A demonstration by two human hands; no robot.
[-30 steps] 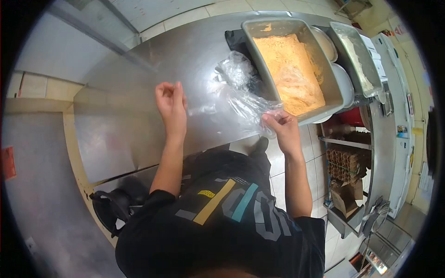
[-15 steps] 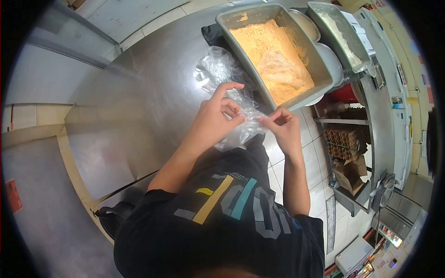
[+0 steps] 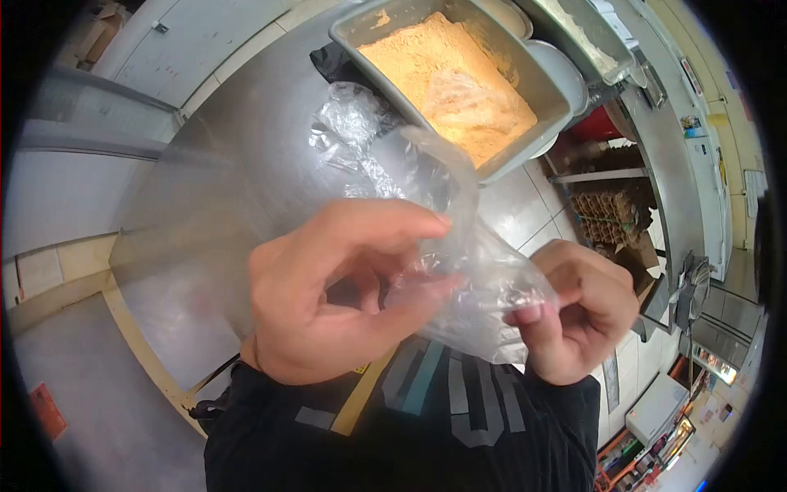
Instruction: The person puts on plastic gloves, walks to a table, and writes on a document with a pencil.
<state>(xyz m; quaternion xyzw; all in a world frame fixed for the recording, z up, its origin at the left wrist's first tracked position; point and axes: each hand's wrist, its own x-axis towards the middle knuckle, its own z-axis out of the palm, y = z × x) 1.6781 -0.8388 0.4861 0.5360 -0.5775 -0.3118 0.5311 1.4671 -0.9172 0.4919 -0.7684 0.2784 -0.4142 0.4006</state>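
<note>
- Left hand (image 3: 328, 295), centre frame, has its grip pinched closed on a clear plastic bag (image 3: 467, 271).
- Right hand (image 3: 578, 316), right of centre, grips the bag's other edge closed.
- The bag is held up close to the camera, above the steel worktop (image 3: 246, 164).
- A tray of orange crumb (image 3: 447, 78) sits at upper centre, with more crumpled plastic (image 3: 348, 123) beside it.

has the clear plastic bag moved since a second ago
Yes. The clear plastic bag has come up off the steel counter, away from the tray of orange crumbs, toward the camera, pinched between the left hand and right hand.
</note>
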